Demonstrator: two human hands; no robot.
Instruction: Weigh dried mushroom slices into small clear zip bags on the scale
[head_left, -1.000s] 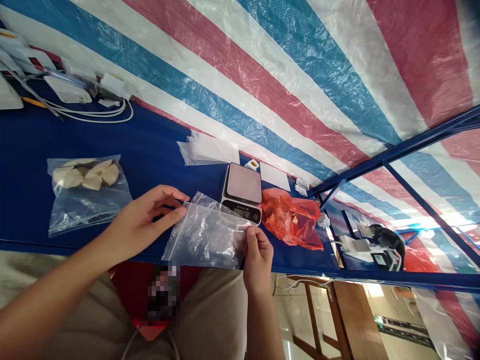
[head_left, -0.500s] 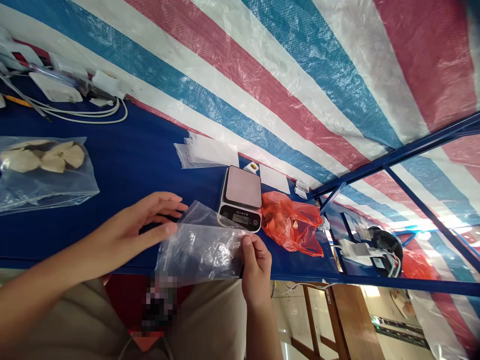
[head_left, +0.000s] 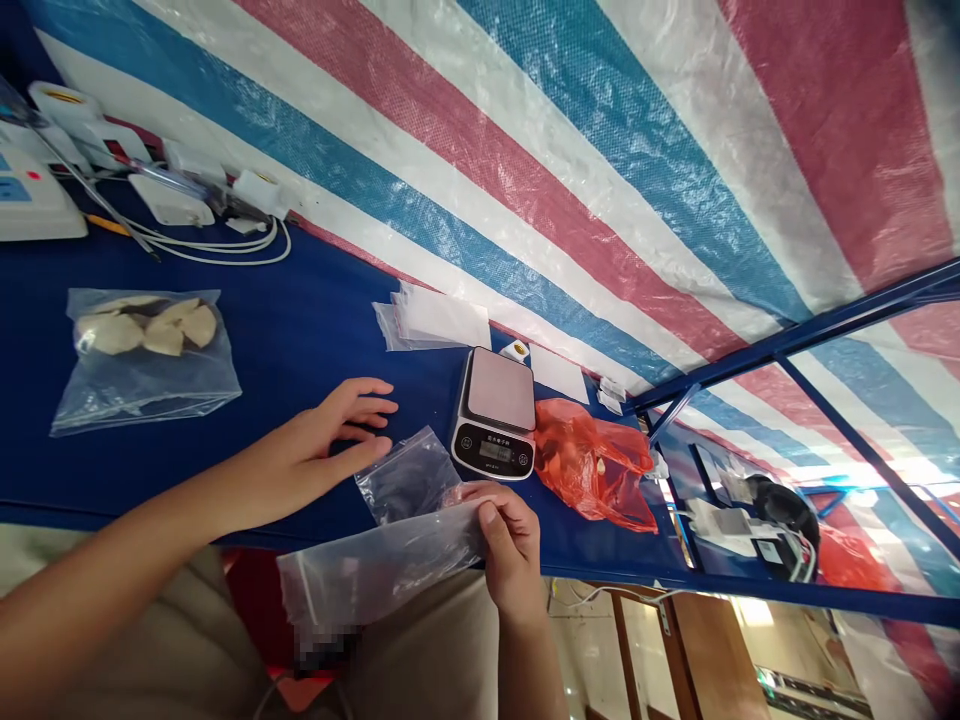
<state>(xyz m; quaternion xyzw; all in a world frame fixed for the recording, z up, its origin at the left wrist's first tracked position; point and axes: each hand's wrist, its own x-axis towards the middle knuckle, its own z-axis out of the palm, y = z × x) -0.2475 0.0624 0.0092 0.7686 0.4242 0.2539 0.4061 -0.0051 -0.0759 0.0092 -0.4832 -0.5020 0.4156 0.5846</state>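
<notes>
My right hand pinches the edge of a flattened clear zip bag, which hangs leftward over the table's front edge. A smaller, crumpled clear plastic bag lies on the blue table top just above it. My left hand is open, holding nothing, with its fingertips close to that crumpled bag. Farther right stands a digital kitchen scale, and an orange plastic bag lies against it. At left, a zip bag of pale pieces lies apart from my hands.
Clear sleeves lie behind the scale. White chargers and cables and a white device sit at the far left. A striped tarp backs the table, and a blue metal frame crosses the right side.
My right hand has lifted the clear zip bag toward the table's front edge, leaving the crumpled bag separate on the table. My left hand has drawn back slightly from the plastic.
</notes>
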